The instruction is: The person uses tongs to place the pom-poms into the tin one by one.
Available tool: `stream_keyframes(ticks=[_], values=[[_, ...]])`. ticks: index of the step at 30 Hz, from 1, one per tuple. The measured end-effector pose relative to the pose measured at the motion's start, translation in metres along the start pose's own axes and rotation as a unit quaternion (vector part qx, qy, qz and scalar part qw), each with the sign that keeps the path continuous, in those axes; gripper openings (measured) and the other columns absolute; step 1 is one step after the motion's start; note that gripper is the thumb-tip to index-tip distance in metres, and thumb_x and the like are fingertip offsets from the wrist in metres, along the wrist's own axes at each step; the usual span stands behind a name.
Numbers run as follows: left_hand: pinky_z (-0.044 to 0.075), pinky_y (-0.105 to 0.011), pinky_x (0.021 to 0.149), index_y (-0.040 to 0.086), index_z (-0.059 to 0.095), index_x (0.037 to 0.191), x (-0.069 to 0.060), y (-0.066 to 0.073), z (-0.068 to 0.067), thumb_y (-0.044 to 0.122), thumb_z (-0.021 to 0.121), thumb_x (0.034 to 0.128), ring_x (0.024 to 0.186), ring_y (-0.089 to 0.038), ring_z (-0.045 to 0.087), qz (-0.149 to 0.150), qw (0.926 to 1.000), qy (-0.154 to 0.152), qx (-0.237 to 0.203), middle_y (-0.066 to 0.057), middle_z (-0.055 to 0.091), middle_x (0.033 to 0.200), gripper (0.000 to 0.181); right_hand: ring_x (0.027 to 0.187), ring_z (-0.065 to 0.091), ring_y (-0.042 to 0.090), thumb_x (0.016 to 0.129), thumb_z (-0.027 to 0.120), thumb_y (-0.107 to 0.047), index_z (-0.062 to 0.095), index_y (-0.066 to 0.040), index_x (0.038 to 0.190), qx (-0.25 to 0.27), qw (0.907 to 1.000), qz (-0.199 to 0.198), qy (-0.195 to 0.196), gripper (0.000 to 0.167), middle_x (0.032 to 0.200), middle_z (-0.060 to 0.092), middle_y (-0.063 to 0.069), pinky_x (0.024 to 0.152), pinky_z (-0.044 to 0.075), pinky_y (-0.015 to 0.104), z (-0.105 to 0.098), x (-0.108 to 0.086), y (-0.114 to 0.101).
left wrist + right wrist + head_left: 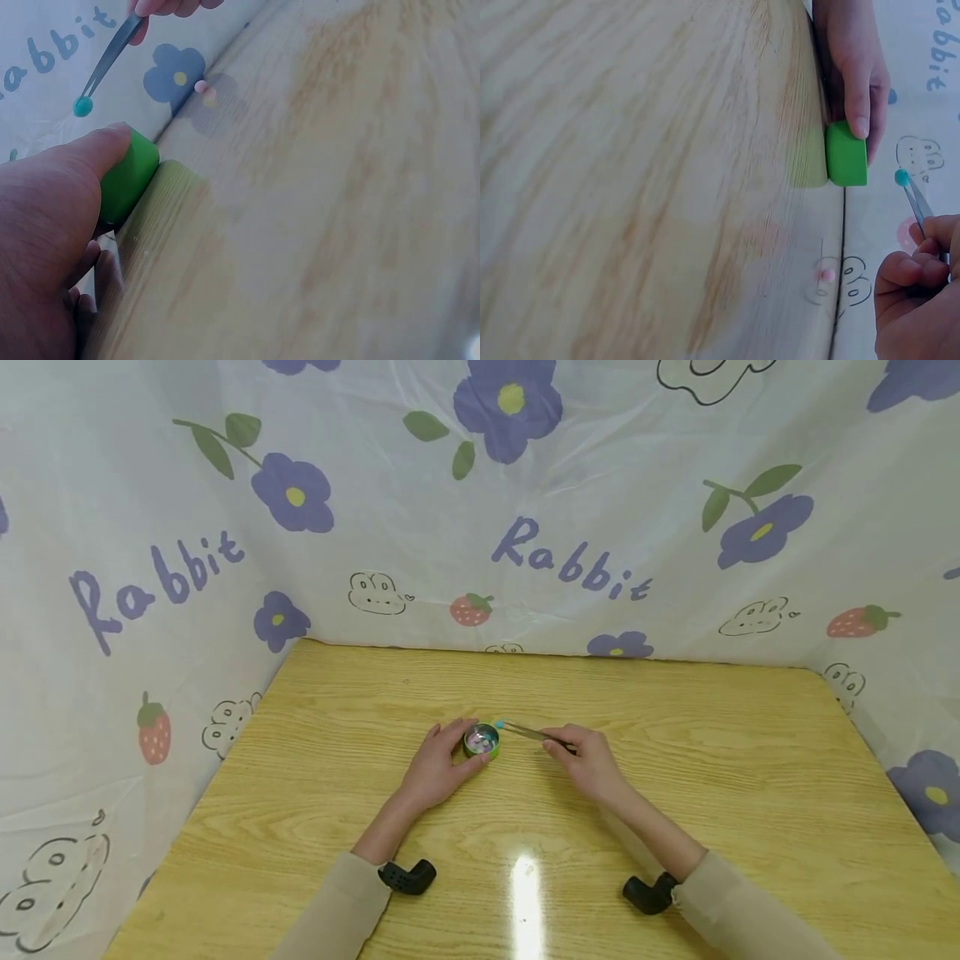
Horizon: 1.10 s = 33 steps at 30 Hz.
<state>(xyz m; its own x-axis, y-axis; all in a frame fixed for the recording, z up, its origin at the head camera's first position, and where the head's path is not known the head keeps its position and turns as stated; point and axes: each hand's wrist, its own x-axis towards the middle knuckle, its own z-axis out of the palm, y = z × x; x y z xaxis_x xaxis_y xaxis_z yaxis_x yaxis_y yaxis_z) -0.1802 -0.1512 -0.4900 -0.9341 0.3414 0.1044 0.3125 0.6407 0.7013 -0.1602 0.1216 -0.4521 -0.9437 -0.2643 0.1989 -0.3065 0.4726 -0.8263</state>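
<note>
My left hand [435, 770] rests on the table and holds a small round green tin or cup [491, 754] between thumb and fingers. Its open top shows several small pale, lilac-tinted pieces inside, too small to make out well. With my right hand [592, 766] I grip a pair of metal tweezers [529, 732]. Their tips pinch a teal bead [82, 106], which hangs in the air just beside and above the container's rim. From the right wrist view, the bead [901, 178] is apart from the green wall [847, 154].
The wood-grain table [360, 693] ends at a cloth backdrop [405, 485] printed with flowers, rabbits and strawberries. A small pink bead-like thing [200, 86] lies on the table beyond the container. Black wrist cameras [408, 877] sit at both sleeves.
</note>
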Motion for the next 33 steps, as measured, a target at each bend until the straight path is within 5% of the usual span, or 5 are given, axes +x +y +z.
stream_keyframes(ticks=[14,33], values=[[0.014,-0.048,0.126,0.009,0.051,0.152,0.0006,0.0011,0.0008,0.037,0.073,0.0975,0.146,-0.033,0.040,-0.002,1.0000,0.001,0.008,-0.017,0.049,0.154,0.065,0.061,0.045,0.011,0.100,0.066,-0.005,0.076,0.001,0.119,0.007,0.9998,-0.012,-0.011,0.022,0.077,0.060,-0.001,0.054,0.037,0.024,0.0074,0.0019,-0.0070],[0.013,-0.049,0.126,0.008,0.050,0.152,-0.0002,0.0017,-0.0005,0.037,0.072,0.0981,0.146,-0.034,0.040,0.000,1.0000,-0.003,0.001,-0.017,0.048,0.154,0.065,0.073,0.057,0.014,0.102,0.066,-0.008,0.074,-0.002,0.123,0.015,0.9997,0.007,-0.019,0.024,0.092,0.068,0.001,0.062,0.048,0.027,0.0045,-0.0022,-0.0017]])
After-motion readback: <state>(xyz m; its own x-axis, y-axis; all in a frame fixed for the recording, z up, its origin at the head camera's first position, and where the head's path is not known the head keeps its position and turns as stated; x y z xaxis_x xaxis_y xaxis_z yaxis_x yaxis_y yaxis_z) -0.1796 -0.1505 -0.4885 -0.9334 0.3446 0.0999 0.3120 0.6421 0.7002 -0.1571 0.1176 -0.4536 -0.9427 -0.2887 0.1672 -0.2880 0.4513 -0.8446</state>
